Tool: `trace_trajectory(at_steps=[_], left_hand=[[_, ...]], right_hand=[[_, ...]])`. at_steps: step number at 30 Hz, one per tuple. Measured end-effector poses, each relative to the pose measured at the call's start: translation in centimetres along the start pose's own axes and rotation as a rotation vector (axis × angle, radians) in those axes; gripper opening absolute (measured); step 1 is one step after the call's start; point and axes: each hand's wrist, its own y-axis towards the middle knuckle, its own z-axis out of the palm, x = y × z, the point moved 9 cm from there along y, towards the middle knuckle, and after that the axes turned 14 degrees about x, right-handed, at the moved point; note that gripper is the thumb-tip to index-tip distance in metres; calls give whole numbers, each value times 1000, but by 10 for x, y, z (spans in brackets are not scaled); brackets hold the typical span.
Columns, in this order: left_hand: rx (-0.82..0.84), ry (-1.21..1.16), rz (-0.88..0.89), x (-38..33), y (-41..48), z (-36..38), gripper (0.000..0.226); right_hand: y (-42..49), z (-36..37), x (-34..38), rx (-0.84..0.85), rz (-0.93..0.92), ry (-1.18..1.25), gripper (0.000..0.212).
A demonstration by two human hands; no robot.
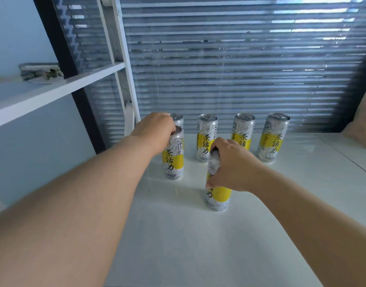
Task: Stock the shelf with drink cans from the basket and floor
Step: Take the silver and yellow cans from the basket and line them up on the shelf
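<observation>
From here I see the fingers of my left hand [155, 129] curled down over the rim of the left can [173, 160], clamped on its top while it stands upright on the white shelf [198, 245]. The fingers [223, 145] of my right hand [234, 168] wrap the upper body of the front can [218, 196], thumb pressed on the yellow label; its base seems to touch the shelf, though I cannot tell for sure. The two held cans stand near each other, the front one closer to me and further right. Behind them a back row of cans [207, 137] stands upright, four in all, spaced apart; the leftmost is mostly hidden by my left hand. Closed blinds [240, 59] hang just behind the row. Up left, an upper shelf board [53, 90] carries something too blurred to tell.
</observation>
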Motion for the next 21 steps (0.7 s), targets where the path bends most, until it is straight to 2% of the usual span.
trace_trajectory(at_steps=[11, 14, 21], left_hand=[[-53, 51, 84, 1, 11, 0, 28], [-62, 23, 92, 4, 14, -1, 22], [-41, 61, 108, 3, 16, 2, 22]], right_hand=[[29, -8, -2, 12, 0, -41, 78], [37, -11, -4, 4, -3, -62, 82], [47, -19, -6, -53, -34, -27, 97]])
